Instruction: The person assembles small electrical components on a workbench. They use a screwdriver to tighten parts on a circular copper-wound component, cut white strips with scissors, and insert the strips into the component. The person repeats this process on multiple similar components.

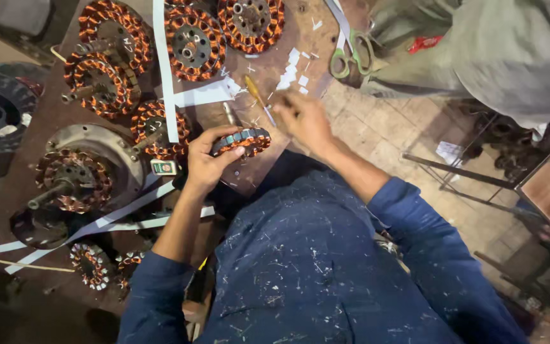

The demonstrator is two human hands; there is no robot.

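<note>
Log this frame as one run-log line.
left hand: holds copper-wound coil ring | right hand: on table by paper scraps | scissors: unused

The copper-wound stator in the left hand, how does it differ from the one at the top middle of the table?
The held stator is gripped by the left hand and tilted on edge, showing its side; the top-middle stator lies flat on the table, face up. The held one looks smaller, and its centre is hidden, while the other's hub shows. Both carry orange copper windings.

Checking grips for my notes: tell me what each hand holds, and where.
The left hand grips a copper-wound motor coil ring by its near rim. Whether the right hand holds anything cannot be told.
</note>
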